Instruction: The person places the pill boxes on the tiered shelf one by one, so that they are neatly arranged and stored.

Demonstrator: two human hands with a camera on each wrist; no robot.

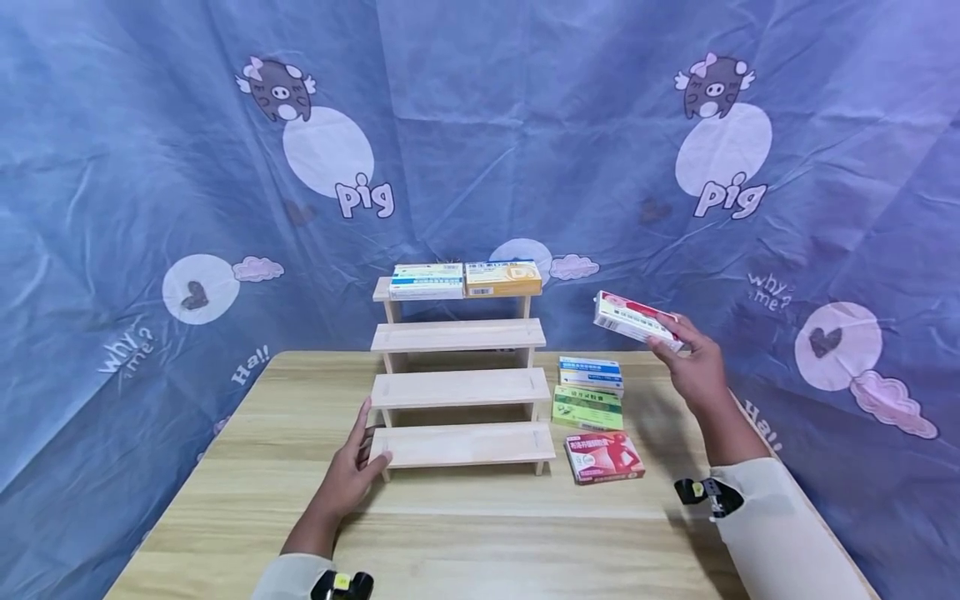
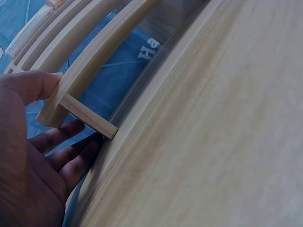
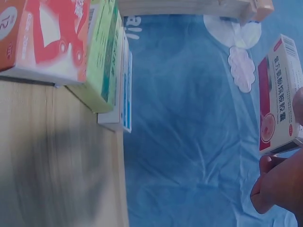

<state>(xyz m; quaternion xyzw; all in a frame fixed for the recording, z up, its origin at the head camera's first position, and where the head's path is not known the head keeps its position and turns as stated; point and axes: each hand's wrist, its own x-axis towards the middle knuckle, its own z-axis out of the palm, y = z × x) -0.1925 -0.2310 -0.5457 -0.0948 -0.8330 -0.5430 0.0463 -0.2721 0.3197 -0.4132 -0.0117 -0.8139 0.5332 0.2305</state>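
Note:
My right hand (image 1: 699,367) pinches one end of a white and red medicine box (image 1: 630,317), raised above the table's back right. Chinese print shows along its white side in the right wrist view. At the lowest left corner of a four-step wooden rack (image 1: 461,444), my left hand (image 1: 347,475) has its thumb on the step board and its fingers around the end. The left wrist view shows this thumb (image 2: 40,86) against the board. On the top step lie a white-and-blue box (image 1: 427,282) and an orange-and-white box (image 1: 502,278), side by side.
Right of the rack, a blue-and-white box (image 1: 591,373), a green box (image 1: 587,407) and a red box (image 1: 604,457) form a column on the wooden table (image 1: 480,550). Blue printed cloth (image 1: 465,100) hangs behind the table and along its sides.

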